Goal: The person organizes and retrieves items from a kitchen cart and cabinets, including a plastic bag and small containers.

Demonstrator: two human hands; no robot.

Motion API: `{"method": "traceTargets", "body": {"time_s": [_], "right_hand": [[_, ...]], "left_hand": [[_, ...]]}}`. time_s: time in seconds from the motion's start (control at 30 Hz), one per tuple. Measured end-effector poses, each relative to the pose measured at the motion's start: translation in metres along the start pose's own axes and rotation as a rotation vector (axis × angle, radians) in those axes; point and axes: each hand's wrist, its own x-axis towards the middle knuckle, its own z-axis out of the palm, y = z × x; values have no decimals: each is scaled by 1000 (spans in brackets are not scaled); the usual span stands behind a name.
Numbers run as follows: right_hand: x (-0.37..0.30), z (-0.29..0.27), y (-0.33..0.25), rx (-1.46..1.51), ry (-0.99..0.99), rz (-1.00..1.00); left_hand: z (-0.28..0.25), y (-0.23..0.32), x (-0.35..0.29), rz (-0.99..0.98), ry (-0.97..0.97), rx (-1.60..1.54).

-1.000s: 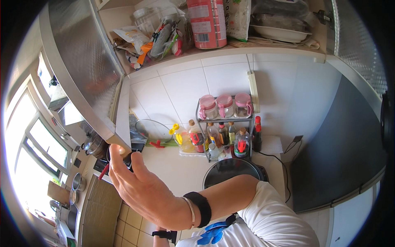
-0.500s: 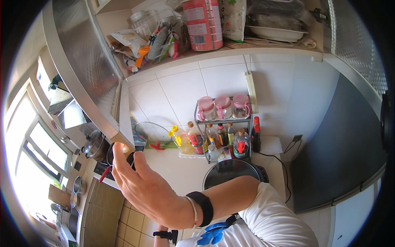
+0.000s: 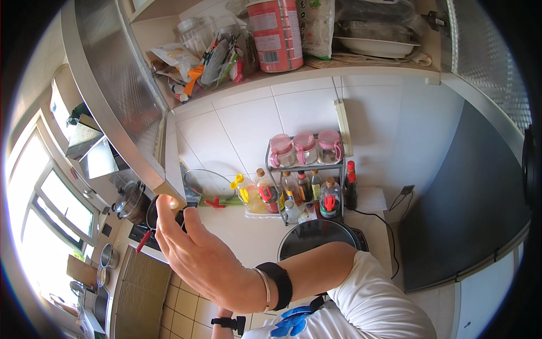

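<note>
Across the view from the lower right reaches my right arm in a white sleeve, with a black band and a thin bangle at the wrist. My right hand (image 3: 206, 257) is at the lower corner of an open cabinet door (image 3: 121, 141) with a metal frame and textured glass. Its fingertips close around that corner, one finger on the near face and another beside the edge. Below it, only a sliver of my left hand (image 3: 224, 312) shows above a wrist with a black strap. Its fingers are hidden behind my right hand.
Overhead, the cabinet shelf (image 3: 316, 75) holds a pink can (image 3: 275, 37), bagged packets and a white dish (image 3: 378, 47). Below stand a rack (image 3: 305, 168) with pink-lidded jars, several sauce bottles and a black round-topped appliance (image 3: 316, 240). Pots (image 3: 132, 203) stand on the left.
The view has shifted very slightly. My right hand stays at the door's corner, and the door keeps about the same angle.
</note>
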Motion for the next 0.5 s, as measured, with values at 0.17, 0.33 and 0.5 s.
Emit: {"method": "traceTargets", "body": {"time_s": [0.17, 0.33, 0.5], "right_hand": [[-2, -1, 8, -1, 7, -21], [-4, -2, 20, -1, 19, 4], [-8, 3, 29, 6, 10, 47]], "left_hand": [[3, -1, 3, 4, -15, 2], [7, -3, 5, 10, -31, 11], [12, -1, 5, 41, -43, 63]]}}
